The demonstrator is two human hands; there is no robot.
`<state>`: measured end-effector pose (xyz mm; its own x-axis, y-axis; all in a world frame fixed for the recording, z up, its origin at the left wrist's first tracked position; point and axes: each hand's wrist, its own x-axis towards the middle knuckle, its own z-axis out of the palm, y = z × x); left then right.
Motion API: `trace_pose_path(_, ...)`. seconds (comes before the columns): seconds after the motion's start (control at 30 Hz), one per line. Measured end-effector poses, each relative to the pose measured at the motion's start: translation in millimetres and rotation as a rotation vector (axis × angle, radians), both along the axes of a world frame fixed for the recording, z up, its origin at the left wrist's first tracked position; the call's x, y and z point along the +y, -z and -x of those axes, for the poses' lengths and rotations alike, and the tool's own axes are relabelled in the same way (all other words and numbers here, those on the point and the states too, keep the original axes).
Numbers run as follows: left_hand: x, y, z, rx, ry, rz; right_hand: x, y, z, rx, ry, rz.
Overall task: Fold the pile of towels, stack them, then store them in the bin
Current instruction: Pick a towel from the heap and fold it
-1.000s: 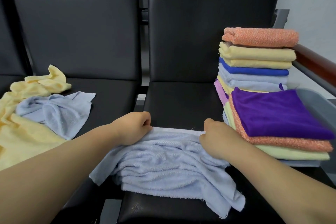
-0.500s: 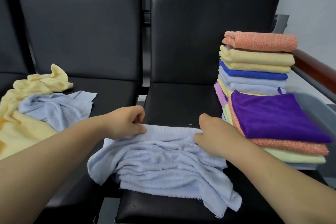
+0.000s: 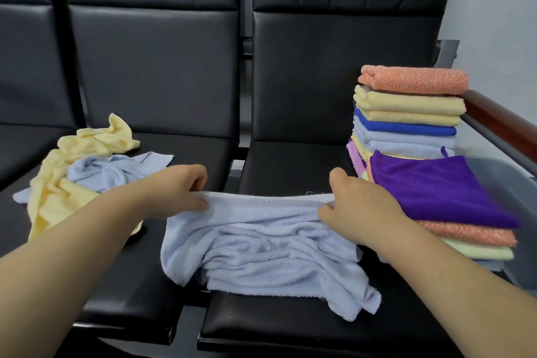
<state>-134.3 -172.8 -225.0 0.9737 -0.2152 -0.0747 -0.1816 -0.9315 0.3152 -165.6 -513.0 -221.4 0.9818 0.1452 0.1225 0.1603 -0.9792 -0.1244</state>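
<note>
A crumpled light blue towel (image 3: 270, 256) lies on the front of the right black seat. My left hand (image 3: 177, 190) pinches its far edge at the left corner, and my right hand (image 3: 354, 209) pinches the same edge at the right, so the edge is stretched taut and lifted a little. To the right stand two stacks of folded towels: a tall one topped by an orange towel (image 3: 412, 80), and a nearer, lower one topped by a purple towel (image 3: 433, 186). An unfolded pile of yellow towel (image 3: 58, 183) and light blue towel (image 3: 104, 168) lies on the left seat.
A grey bin (image 3: 514, 200) shows partly at the right edge, behind and under the nearer stack. A brown wooden armrest (image 3: 505, 119) runs along the right. A gap (image 3: 238, 160) separates the two black seats, and the seat backs rise behind.
Both hands have raised the towel's far edge and pulled it wider apart, stretching it taut. The view has shifted slightly.
</note>
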Motion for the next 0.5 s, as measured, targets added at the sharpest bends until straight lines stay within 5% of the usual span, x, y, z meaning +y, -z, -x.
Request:
trace_pose_path(0.33, 15, -13, 12, 0.001, -0.119, -0.096, -2, 9, -4, -0.065, 0.012, 0.036)
trace_pose_path(0.43, 20, -12, 15, 0.016, -0.181, 0.002, -8, 7, -7, -0.054, 0.032, 0.07)
trace_pose_path(0.5, 27, -8, 16, 0.093, -0.237, 0.246, -11, 2, -8, -0.039, 0.046, 0.069)
